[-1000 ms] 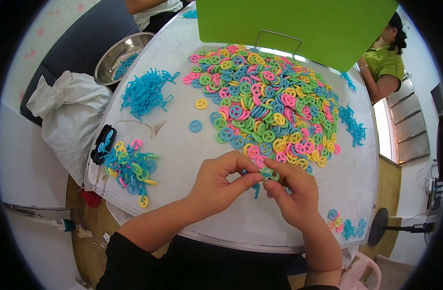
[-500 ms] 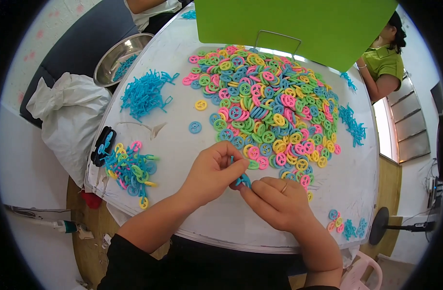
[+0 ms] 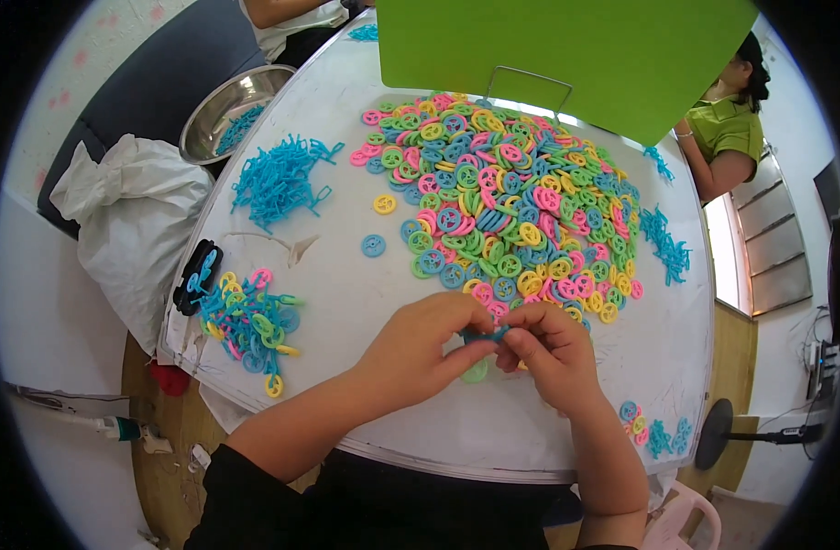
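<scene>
Over the near middle of the table, my left hand (image 3: 424, 346) and my right hand (image 3: 555, 356) meet, both closed. Between their fingertips is a small blue plastic piece (image 3: 484, 336), its shape mostly covered by the fingers. Just below it shows part of a green plastic wheel (image 3: 476, 371); whether it hangs from the piece or lies on the table, I cannot tell. Beyond my hands spreads a big heap of pink, yellow, green and blue plastic wheels (image 3: 507, 211). One yellow wheel (image 3: 385, 203) and one blue wheel (image 3: 373, 245) lie apart, left of the heap.
Blue plastic links (image 3: 282, 181) are piled at the left, with joined wheel-and-link pieces (image 3: 255, 325) nearer me. Smaller blue piles (image 3: 664, 243) sit along the right edge. A green board (image 3: 566, 55) stands at the back. A person (image 3: 727, 137) is at the far right.
Both hands have shifted a little to the right, and the fingers have changed their hold on the blue piece. A green wheel now shows below them.
</scene>
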The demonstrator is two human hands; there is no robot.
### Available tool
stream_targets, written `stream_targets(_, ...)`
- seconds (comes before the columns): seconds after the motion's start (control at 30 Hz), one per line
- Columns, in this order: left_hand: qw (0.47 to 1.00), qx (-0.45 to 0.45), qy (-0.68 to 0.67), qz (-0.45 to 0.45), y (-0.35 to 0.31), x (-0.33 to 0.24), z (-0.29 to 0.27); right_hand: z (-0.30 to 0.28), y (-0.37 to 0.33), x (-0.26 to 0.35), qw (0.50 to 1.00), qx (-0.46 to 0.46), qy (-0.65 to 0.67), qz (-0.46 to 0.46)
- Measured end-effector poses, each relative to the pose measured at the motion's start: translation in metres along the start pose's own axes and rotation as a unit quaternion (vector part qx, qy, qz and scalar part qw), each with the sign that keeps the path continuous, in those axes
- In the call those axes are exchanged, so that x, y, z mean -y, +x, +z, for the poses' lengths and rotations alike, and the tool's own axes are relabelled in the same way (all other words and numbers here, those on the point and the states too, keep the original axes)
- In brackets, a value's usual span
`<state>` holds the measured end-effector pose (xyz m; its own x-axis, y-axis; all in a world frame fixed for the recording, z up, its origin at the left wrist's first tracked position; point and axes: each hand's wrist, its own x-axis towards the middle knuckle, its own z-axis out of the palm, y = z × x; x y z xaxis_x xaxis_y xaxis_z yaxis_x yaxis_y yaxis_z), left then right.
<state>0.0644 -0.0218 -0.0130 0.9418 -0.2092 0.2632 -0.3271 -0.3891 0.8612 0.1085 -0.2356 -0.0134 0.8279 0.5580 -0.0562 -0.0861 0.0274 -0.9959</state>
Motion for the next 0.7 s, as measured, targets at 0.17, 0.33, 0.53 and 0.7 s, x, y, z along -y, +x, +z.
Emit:
stream_targets(0.17,0.992,-0.085,-0.07,-0.054,0.003,-0.001,0.0,-0.016,0.032,0.015,0.759,-0.103,-0.58,-0.278)
stream_targets(0.33,0.994,-0.102,-0.037,-0.026,-0.001,0.003,-0.001,-0.005,0.057,0.01,0.67,-0.036,-0.683,-0.289)
stream_targets(0.53,0.992,-0.123,-0.014,-0.008,0.002,0.004,0.004,-0.005,0.059,-0.007,0.631,-0.066,-0.717,-0.289)
stream_targets(0.7,0.992,-0.124,-0.027,-0.008,0.0,0.001,0.002,-0.008,0.046,0.008,0.701,-0.098,-0.626,-0.328)
